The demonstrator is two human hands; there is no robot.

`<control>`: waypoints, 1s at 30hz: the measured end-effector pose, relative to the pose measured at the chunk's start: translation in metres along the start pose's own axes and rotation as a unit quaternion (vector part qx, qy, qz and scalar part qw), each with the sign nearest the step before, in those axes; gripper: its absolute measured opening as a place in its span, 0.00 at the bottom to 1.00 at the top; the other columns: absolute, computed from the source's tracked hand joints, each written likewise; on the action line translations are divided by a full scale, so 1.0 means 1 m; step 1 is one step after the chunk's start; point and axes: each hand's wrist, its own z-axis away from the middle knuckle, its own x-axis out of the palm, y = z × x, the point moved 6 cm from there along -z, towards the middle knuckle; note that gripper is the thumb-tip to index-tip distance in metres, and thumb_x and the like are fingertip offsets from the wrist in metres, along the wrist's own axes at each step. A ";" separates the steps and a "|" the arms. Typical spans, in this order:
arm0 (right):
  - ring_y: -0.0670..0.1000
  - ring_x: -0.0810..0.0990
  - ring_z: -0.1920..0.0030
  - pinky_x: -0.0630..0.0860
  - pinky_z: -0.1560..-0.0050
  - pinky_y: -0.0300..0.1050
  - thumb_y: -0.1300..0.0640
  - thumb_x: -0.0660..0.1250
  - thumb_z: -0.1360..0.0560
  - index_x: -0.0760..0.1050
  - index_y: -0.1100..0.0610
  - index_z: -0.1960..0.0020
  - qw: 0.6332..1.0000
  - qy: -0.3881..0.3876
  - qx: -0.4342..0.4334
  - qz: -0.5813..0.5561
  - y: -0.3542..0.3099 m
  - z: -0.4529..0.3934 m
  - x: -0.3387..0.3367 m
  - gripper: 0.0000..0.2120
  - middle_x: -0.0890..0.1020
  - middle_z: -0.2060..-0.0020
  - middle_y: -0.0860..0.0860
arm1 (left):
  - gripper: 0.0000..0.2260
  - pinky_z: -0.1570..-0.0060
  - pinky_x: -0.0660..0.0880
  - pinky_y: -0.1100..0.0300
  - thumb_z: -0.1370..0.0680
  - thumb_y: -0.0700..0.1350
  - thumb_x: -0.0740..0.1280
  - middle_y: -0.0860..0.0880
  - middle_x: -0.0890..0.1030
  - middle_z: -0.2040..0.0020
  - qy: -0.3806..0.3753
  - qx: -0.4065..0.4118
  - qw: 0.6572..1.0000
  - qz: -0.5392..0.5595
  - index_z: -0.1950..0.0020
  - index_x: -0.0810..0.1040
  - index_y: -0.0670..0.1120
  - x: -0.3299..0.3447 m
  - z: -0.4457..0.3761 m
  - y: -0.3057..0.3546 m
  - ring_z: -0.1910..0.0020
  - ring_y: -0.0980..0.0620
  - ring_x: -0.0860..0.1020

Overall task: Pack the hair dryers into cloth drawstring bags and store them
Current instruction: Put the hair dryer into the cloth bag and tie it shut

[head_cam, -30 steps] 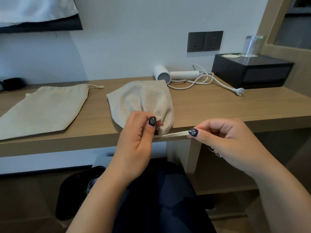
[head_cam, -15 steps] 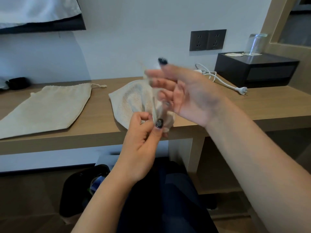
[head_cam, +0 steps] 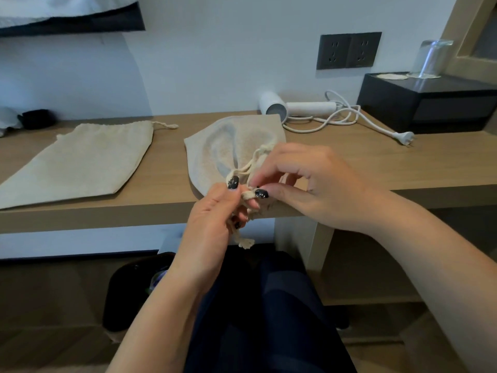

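A filled beige cloth bag (head_cam: pixel 223 152) lies at the front edge of the wooden desk (head_cam: pixel 403 168), its gathered mouth toward me. My left hand (head_cam: pixel 215 219) pinches the bag's drawstring (head_cam: pixel 248 168) at the neck, and the cord's frayed end hangs below that hand. My right hand (head_cam: pixel 309 181) pinches the same cord just beside it, thumb and forefinger together. A white hair dryer (head_cam: pixel 295 107) with its looped cable (head_cam: pixel 347 119) lies at the back of the desk. An empty flat cloth bag (head_cam: pixel 86 157) lies to the left.
A black box (head_cam: pixel 430 103) with an upturned glass (head_cam: pixel 430 59) on top stands at the back right, under dark wall sockets (head_cam: pixel 348 50). The cable's plug (head_cam: pixel 403 137) lies near it. A dark bin (head_cam: pixel 129 292) sits under the desk by my knees.
My right hand had pulled the cord out to the right, then swung it up over the bag. It has come back down beside my left hand, and both pinch the cord at the neck.
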 end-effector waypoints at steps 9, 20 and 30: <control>0.46 0.75 0.57 0.73 0.57 0.41 0.58 0.64 0.23 0.76 0.57 0.51 0.996 -0.031 -0.028 0.077 -0.010 -0.001 0.004 0.04 0.77 0.56 0.46 | 0.18 0.60 0.69 0.64 0.24 0.50 0.64 0.42 0.72 0.57 0.006 0.013 0.999 -0.036 0.50 0.77 0.34 -0.005 0.000 0.003 0.64 0.57 0.71; 0.59 0.85 0.58 0.82 0.58 0.49 0.65 0.61 0.20 0.69 0.67 0.50 0.913 -0.004 0.179 -0.366 0.012 0.034 0.025 0.04 0.82 0.58 0.64 | 0.04 0.58 0.78 0.61 0.32 0.43 0.70 0.46 0.83 0.66 0.044 0.007 0.997 0.061 0.64 0.84 0.46 -0.012 0.004 0.003 0.64 0.53 0.81; 0.53 0.83 0.66 0.77 0.71 0.38 0.64 0.69 0.29 0.75 0.61 0.53 0.805 0.102 0.274 -0.516 0.010 0.039 0.031 0.05 0.84 0.62 0.60 | 0.06 0.58 0.78 0.66 0.35 0.40 0.72 0.47 0.86 0.60 0.031 0.074 0.996 0.024 0.61 0.87 0.47 -0.009 0.011 0.021 0.59 0.54 0.85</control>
